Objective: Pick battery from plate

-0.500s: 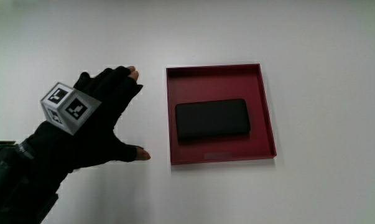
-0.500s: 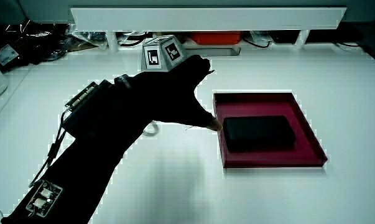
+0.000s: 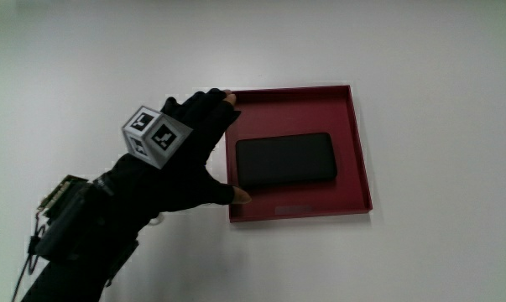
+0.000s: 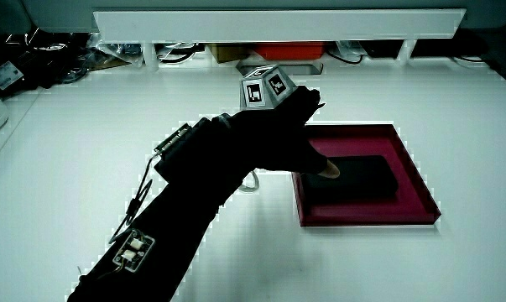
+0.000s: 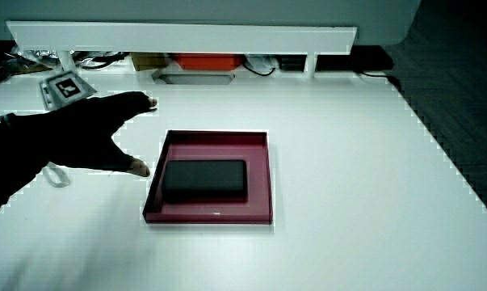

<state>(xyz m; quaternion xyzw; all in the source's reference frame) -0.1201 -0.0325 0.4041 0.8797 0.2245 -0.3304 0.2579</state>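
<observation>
A flat black battery (image 3: 286,159) lies in a square dark red plate (image 3: 294,107) on the white table. Both side views show the battery (image 4: 362,176) (image 5: 204,179) in the plate (image 4: 420,195) (image 5: 261,182). The gloved hand (image 3: 232,148) is at the plate's edge, beside the battery, with its fingers spread and nothing in them. Its thumb tip reaches over the plate's rim near a corner of the battery. In a side view the hand (image 4: 324,134) partly hides the plate. In a side view the hand (image 5: 148,136) shows just short of the plate.
A low white partition (image 4: 278,21) stands along the table's edge farthest from the person, with cables and a red-orange object (image 5: 199,61) under it. A small white loop (image 5: 57,174) lies on the table under the forearm.
The hand has moved across the table to the plate; its thumb now overlaps the plate's rim beside the battery. Battery and plate have not moved.
</observation>
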